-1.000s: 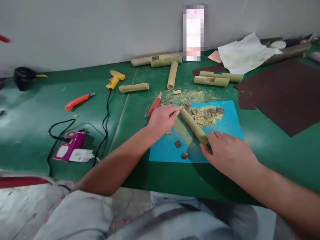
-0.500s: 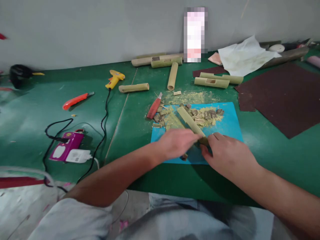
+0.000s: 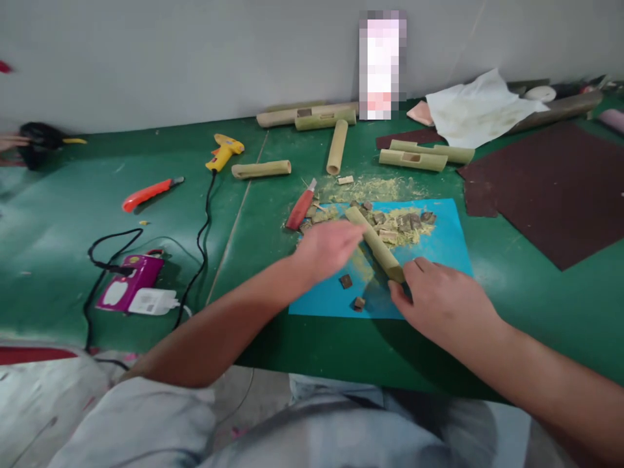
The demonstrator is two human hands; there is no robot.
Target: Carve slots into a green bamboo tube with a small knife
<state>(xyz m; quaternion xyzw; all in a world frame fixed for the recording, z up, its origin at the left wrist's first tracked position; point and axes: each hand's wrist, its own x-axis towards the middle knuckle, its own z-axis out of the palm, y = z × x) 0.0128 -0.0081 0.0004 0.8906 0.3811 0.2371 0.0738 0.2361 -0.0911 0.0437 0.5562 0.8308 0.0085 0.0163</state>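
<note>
A short bamboo tube [image 3: 374,244] lies slantwise over the blue sheet [image 3: 439,286], its near end towards me. My right hand [image 3: 441,296] is closed on that near end, thumb below and fingers above. Up along the tube's left side is my left hand [image 3: 331,248], fingers pinched together against the bamboo. Whatever may be between those fingers is hidden. Brown square chips [image 3: 407,223] and pale shavings [image 3: 414,242] are heaped beyond the tube. Two loose dark chips [image 3: 346,281] sit nearer me. A red-handled knife [image 3: 301,207] rests just past my left hand.
Further back lie several cut bamboo pieces [image 3: 336,148], with a brown sheet [image 3: 546,195] to the right. Leftward are a yellow glue gun [image 3: 224,153], an orange utility knife [image 3: 149,194] and a purple power strip [image 3: 139,279] with cords. Another person's hand [image 3: 12,142] shows at far left.
My left hand has slid away from me along the bamboo tube, uncovering a dark chip on the blue sheet. My right hand stays at the near end. Another person's hand has appeared at far left.
</note>
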